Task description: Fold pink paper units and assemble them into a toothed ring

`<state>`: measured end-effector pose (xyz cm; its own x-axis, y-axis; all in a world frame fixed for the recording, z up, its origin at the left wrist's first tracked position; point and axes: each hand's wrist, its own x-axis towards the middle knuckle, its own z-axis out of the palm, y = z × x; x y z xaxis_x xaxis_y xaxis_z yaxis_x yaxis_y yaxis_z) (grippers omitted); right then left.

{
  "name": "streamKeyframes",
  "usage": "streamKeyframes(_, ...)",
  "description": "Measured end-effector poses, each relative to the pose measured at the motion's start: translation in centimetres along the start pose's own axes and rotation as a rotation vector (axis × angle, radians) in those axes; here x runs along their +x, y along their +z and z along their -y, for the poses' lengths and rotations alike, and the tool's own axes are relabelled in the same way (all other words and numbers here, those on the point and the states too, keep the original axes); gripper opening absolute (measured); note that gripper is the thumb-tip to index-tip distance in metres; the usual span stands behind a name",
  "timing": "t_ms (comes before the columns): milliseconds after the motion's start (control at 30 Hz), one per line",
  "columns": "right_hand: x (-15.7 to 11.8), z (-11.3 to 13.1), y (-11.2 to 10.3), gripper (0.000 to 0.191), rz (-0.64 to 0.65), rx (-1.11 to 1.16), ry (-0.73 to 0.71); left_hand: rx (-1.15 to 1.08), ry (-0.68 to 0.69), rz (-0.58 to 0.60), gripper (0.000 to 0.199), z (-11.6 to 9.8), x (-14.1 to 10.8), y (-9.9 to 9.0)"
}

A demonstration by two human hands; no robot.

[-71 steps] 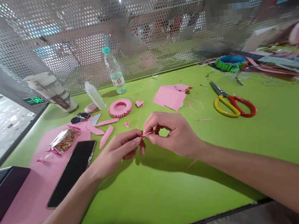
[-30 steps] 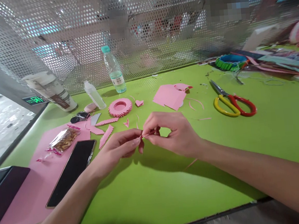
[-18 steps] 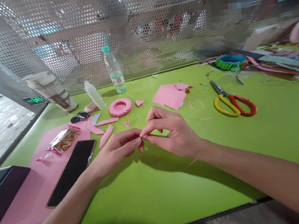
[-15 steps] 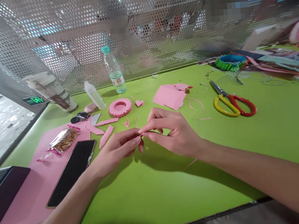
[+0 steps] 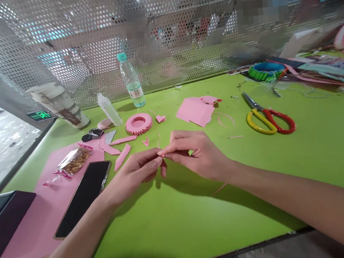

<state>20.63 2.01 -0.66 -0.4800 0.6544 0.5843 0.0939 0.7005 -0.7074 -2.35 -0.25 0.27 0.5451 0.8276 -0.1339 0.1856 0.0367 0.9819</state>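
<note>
My left hand (image 5: 142, 167) and my right hand (image 5: 196, 153) meet fingertip to fingertip above the green table (image 5: 157, 234). Both pinch a tiny pink paper piece (image 5: 162, 156), mostly hidden by the fingers. Just beyond them lie a small folded pink scrap (image 5: 145, 141) and a thin curled pink strip. A round pink pleated paper ring (image 5: 138, 124) is farther back, with a small pink heart (image 5: 160, 118) beside it. Zigzag-edged pink strips (image 5: 122, 157) lie left of my left hand.
Yellow-and-red scissors (image 5: 261, 121) lie at right, pink paper (image 5: 196, 111) at centre back. A bottle (image 5: 133, 86), glue bottle (image 5: 109, 109) and cup (image 5: 63, 106) stand at back left. A phone (image 5: 83, 199) and snack packet (image 5: 74, 159) lie at left.
The fingers of my right hand have shifted slightly and curled lower at the pinch. My left hand has hardly moved.
</note>
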Motion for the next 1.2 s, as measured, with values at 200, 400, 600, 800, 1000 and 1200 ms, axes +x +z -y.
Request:
streamKeyframes(200,0.0,-0.1,0.0,0.022,0.026,0.043,0.004,0.05,-0.016,-0.017,0.033,0.0,0.0,0.0)
streamKeyframes(400,0.0,0.0,0.1,0.016,-0.051,0.058,0.157,-0.004,-0.036,-0.148,0.025,-0.2,0.4,0.9)
streamKeyframes(600,-0.1,-0.5,0.1,0.01,-0.215,0.076,0.302,0.357,0.022,-0.567,0.018,-0.2,0.8,-0.2)
streamKeyframes(800,-0.3,-0.5,0.4,0.009,-0.141,0.075,0.317,1.07,0.085,-0.518,0.033,0.7,0.5,-0.3)
streamKeyframes(1000,-0.4,-0.4,0.5,0.012,-0.113,0.061,0.31,1.172,0.021,-0.38,0.047,2.5,1.2,-0.8)
streamKeyframes(1200,-0.3,-0.8,0.5,0.019,-0.122,0.055,0.346,0.836,0.131,-0.389,0.044,1.2,1.1,-0.2)
